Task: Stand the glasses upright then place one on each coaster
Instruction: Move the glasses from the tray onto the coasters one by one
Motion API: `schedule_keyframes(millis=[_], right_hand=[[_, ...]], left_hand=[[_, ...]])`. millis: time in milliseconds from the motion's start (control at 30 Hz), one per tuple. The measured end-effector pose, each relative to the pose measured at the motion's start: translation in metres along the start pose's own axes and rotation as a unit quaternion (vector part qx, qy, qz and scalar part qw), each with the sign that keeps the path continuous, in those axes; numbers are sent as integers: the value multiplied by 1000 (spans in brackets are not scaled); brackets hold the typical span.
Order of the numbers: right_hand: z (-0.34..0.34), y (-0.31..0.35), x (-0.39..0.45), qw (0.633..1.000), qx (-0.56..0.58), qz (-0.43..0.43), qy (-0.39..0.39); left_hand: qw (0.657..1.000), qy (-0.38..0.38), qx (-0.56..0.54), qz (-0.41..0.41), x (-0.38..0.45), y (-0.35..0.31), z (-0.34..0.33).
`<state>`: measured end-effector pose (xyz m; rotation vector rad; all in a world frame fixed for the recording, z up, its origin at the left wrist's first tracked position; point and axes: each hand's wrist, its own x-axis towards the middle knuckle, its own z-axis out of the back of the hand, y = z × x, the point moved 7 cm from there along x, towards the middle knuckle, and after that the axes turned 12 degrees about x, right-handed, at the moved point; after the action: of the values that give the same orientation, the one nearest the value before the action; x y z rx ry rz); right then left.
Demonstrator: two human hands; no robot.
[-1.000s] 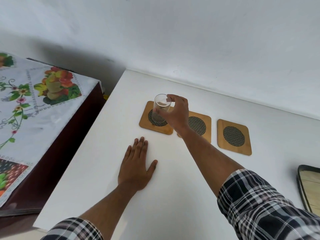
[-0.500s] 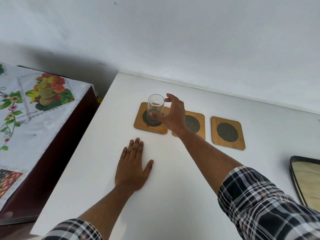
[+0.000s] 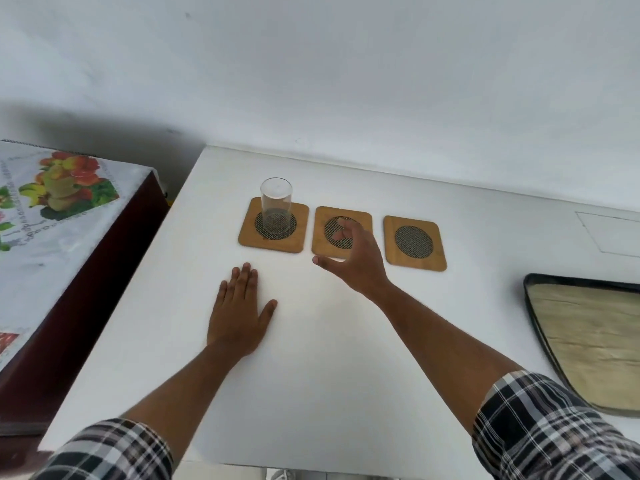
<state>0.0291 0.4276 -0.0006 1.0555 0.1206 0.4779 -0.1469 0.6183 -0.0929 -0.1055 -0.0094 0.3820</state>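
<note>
- Clear glass: the tumbler stands upright on the left coaster, its base over the round dark mesh in the middle, and neither of my hands touches it.
- Bamboo-coloured wood frames all three coasters, set in a row near the wall; the middle coaster and the right coaster carry nothing.
- My right hand hangs above the middle coaster, fingers spread and loosely curled, empty, thumb pointing left toward the glass but well short of it.
- My left hand lies flat, palm down, on the white table, fingers together and thumb out, holding nothing, a little nearer to me than the left coaster.
- Both of my plaid sleeves are pushed up to the forearm.
- At the right edge lies a dark-rimmed tray with a pale wood-look floor.
- To the left, beside the table, a dark cabinet wears a fruit-printed cloth.
</note>
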Motion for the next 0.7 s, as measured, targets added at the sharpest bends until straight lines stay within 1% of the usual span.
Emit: schedule_keyframes(millis=[133,267,500,567,700], right_hand=[[49,-18,-29,1000,22,-13,-18],[106,-42,-57,997,39,-33,-54],[210,-90,-122,992,41,-53,-110],[236,-109,-143,987,51,-65,-136],[302,-150,-183,968,61,-90,-225]], left_hand=[[1000,9,-6,-7,-5,-29,3],[999,1,-17,-47,-10,-93,7],[994,18,-23,-107,-19,-216,4],[992,22,-20,-122,-24,-248,-1],[988,32,-18,-151,-35,-314,-15]])
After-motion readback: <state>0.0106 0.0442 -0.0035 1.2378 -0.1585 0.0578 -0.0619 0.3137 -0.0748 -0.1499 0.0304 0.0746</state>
